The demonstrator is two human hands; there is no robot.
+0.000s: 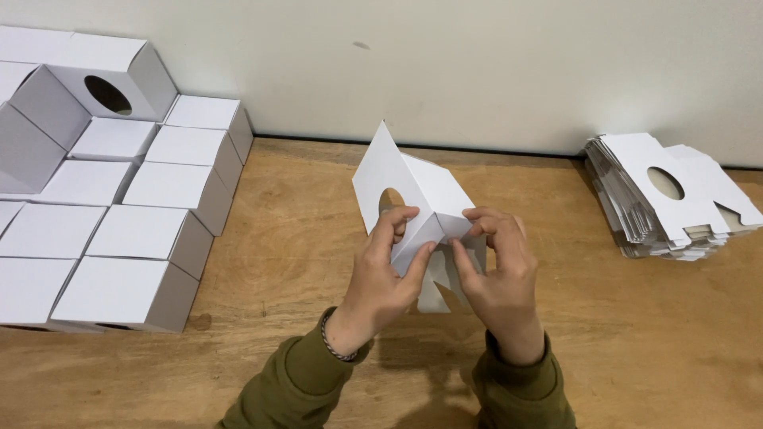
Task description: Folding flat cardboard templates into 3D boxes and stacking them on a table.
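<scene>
Left hand (381, 274), right hand (497, 270), white carton (421, 199)

Half-folded carton (417, 199) sits mid-table, held above the wooden table (636, 349) between left hand (380, 278) and right hand (497, 274), one hand on each side of its near end. Left of it, well apart: block of assembled boxes (151, 230) in rows along the left edge, a few more stacked on top at the back by the wall (477, 63). Right of it, well apart: stack of flat carton blanks (660, 202), lying on the table near the wall.
</scene>
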